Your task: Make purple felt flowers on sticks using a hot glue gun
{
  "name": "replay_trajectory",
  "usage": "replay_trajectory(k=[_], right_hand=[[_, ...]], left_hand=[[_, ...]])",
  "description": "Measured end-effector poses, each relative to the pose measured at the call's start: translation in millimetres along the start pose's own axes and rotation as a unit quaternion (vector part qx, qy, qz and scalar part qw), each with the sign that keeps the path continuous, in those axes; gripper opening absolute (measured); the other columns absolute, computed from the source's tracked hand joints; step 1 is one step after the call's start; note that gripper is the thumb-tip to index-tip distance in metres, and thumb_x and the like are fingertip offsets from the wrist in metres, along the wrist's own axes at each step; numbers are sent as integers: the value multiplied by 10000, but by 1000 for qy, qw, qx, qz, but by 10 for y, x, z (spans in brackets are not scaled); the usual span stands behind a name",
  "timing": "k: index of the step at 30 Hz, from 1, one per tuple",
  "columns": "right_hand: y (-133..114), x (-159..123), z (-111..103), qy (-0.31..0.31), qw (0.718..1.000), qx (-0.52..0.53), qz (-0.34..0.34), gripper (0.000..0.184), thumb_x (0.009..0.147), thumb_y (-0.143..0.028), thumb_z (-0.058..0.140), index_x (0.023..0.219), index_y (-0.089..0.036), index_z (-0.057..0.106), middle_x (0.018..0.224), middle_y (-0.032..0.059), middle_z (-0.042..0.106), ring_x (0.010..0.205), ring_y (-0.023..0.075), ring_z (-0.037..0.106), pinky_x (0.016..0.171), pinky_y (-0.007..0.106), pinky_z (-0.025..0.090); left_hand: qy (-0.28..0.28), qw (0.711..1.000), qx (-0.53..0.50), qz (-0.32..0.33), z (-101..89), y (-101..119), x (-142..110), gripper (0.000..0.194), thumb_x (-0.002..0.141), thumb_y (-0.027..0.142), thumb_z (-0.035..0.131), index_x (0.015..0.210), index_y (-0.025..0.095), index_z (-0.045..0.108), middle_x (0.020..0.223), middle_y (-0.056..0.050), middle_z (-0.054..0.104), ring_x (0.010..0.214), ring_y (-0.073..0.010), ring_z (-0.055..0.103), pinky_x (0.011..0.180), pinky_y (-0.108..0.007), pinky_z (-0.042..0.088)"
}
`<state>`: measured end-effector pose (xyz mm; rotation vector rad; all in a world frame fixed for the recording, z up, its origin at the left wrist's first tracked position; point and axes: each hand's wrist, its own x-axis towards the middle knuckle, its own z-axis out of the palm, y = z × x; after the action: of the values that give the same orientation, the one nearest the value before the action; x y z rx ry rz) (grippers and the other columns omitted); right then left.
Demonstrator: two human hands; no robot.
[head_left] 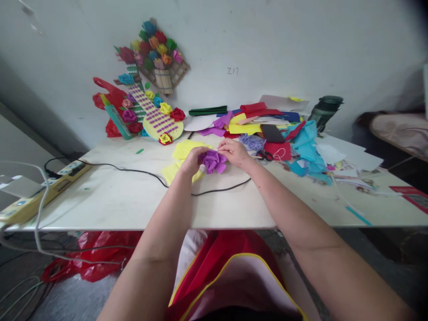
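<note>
Because the purple crepe-paper flower looks soft and easily crushed, both hands seem to handle it lightly, near the middle of the tabletop; the left hand sits at its nine o'clock, fingers curled round that side, probably to steady the petals; the right hand comes in at two o'clock, its fingers drawn narrow in a pinch on the upper edge, though whether a pale sliver lies between them is too small to tell. Keeping the flower close before the body likely gives both hands equal reach and a good view of the folds.

Yellow crepe-paper sheets spread from eight to eleven o'clock, partly under the left hand; a black cable crosses at six o'clock, passing below the left forearm, where it could snag a sleeve or wrist; scissors lie at three o'clock, just beside the right wrist, with purple paper shreds at two; farther off, stacked coloured paper crowds one to two o'clock, blue crepe paper three, and a flower-trimmed toy guitar leans at ten, near a glue bottle.
</note>
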<state>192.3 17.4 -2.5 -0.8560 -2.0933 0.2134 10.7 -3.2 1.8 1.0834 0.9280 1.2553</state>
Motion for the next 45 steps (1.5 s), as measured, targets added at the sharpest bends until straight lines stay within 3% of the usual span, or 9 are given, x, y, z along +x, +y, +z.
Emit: replay_trajectory(k=[14,35,45], right_hand=[[-46,-15,19,13,1000,-1,16,132,801,-186,615,739,-209,729,961,45,666,834,175,613,738,312,476],[25,-11,26,-2,998,13,54,130,757,-159,640,769,-218,755,949,36,692,848,178,631,733,305,480],[-4,-32,5,-2,999,-34,29,176,786,-166,632,818,-251,782,1009,15,701,820,161,633,677,281,468]], left_hand=[[-34,996,75,44,-65,-61,38,381,629,377,731,491,174,440,450,47,372,407,-50,308,436,-254,172],[-65,992,93,53,-82,-26,25,342,570,402,797,563,119,606,485,-9,535,445,-72,428,467,-229,290],[-63,993,91,47,-70,-3,-1,339,544,397,807,565,126,604,497,5,527,453,-65,419,483,-231,290]])
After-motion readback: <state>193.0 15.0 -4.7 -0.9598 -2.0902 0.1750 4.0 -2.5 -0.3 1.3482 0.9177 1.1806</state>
